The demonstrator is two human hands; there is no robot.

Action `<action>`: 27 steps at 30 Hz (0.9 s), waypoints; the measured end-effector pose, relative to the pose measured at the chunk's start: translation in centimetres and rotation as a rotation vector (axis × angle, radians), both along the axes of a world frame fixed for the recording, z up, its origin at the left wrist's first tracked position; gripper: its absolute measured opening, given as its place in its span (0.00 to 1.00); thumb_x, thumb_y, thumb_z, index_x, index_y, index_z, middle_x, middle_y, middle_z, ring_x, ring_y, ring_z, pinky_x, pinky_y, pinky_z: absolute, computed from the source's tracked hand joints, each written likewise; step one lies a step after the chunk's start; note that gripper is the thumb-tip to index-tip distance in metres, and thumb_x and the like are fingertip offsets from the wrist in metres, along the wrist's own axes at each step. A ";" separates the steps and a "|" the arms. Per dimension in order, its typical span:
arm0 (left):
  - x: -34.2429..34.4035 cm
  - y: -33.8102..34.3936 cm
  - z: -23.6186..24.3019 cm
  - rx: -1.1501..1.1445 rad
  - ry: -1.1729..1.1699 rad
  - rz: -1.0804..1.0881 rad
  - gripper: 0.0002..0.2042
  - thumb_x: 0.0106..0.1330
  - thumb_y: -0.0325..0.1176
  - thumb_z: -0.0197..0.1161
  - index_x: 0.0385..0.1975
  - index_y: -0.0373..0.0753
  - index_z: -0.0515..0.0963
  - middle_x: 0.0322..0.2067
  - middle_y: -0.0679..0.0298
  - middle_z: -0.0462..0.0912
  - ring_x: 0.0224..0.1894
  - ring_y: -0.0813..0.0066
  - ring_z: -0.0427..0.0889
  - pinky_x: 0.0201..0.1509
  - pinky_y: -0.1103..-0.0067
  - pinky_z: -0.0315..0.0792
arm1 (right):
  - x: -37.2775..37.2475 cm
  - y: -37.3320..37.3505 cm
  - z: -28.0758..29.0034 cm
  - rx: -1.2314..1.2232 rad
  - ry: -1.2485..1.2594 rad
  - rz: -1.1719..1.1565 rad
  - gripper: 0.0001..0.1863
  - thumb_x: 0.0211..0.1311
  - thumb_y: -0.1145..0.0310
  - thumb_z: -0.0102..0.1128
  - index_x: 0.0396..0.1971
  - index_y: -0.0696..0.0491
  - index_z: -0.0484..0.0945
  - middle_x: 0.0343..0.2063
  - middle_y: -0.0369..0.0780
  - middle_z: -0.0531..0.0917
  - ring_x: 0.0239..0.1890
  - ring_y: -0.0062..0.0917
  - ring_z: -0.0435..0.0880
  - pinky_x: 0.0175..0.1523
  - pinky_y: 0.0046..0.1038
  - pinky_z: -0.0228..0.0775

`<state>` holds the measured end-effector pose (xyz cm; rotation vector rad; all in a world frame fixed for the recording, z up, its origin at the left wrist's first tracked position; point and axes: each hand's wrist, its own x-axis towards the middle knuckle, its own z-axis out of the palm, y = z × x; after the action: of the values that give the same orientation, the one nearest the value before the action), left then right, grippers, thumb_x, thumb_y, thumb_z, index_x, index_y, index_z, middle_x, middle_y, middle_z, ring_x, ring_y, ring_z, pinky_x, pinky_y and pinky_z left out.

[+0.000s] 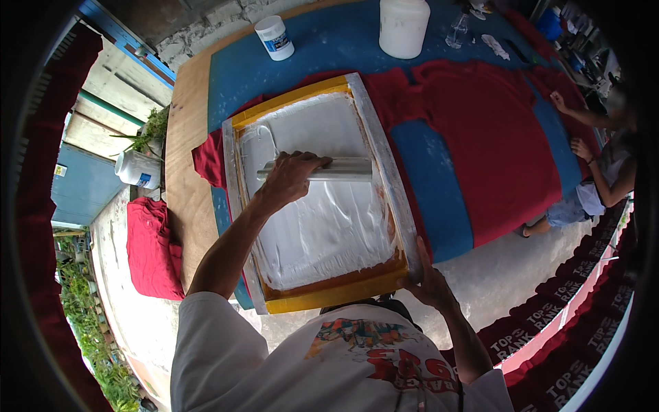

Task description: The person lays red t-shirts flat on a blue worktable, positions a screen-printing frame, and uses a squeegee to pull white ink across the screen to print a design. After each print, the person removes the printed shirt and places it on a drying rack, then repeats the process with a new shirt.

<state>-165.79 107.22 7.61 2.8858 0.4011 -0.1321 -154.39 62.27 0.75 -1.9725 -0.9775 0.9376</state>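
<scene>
A screen printing frame (384,151) with yellow-taped inner borders lies over a dark red shirt on the blue table. White ink (329,233) coats its mesh, thick and streaky in the near half. My left hand (294,175) is closed around the left part of a long pale squeegee (350,169), which lies crosswise on the inked mesh. At the frame's near right corner, my right hand (431,283) grips the frame's edge, thumb pointing up along the side. The shirt under the frame is mostly hidden; a red sleeve (210,159) shows at its left.
Another red shirt (491,151) lies flat to the right. A white tub (274,38) and a larger white container (403,29) stand at the back. Folded red cloth (152,248) sits at the left. A person (604,158) works at the table's right side. Printed red garments hang at lower right.
</scene>
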 end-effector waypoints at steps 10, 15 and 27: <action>-11.9 -15.1 2.0 -0.130 -0.088 -0.091 0.38 0.52 0.14 0.66 0.69 0.47 0.82 0.63 0.58 0.85 0.67 0.57 0.81 0.72 0.59 0.68 | 0.1 0.0 0.4 -0.121 0.072 0.007 0.67 0.65 0.52 0.80 0.89 0.42 0.34 0.73 0.59 0.75 0.62 0.58 0.87 0.67 0.50 0.81; -13.2 -16.0 4.2 -0.149 -0.076 -0.001 0.37 0.50 0.15 0.67 0.66 0.46 0.84 0.59 0.57 0.87 0.64 0.56 0.83 0.71 0.59 0.67 | 0.0 -0.3 0.2 -0.024 0.032 0.010 0.67 0.67 0.54 0.79 0.89 0.41 0.32 0.73 0.61 0.74 0.69 0.56 0.82 0.73 0.47 0.74; -11.5 -16.3 8.0 -0.295 -0.108 0.242 0.33 0.57 0.17 0.60 0.67 0.40 0.83 0.57 0.45 0.89 0.55 0.45 0.89 0.63 0.60 0.82 | -0.1 -0.4 -1.8 0.107 -0.122 0.036 0.66 0.68 0.51 0.78 0.89 0.46 0.34 0.84 0.57 0.56 0.83 0.51 0.64 0.85 0.45 0.58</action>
<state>-177.28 90.92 15.61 2.5192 0.6465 0.0062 -154.48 61.91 -1.09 -1.9458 -1.1115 0.7742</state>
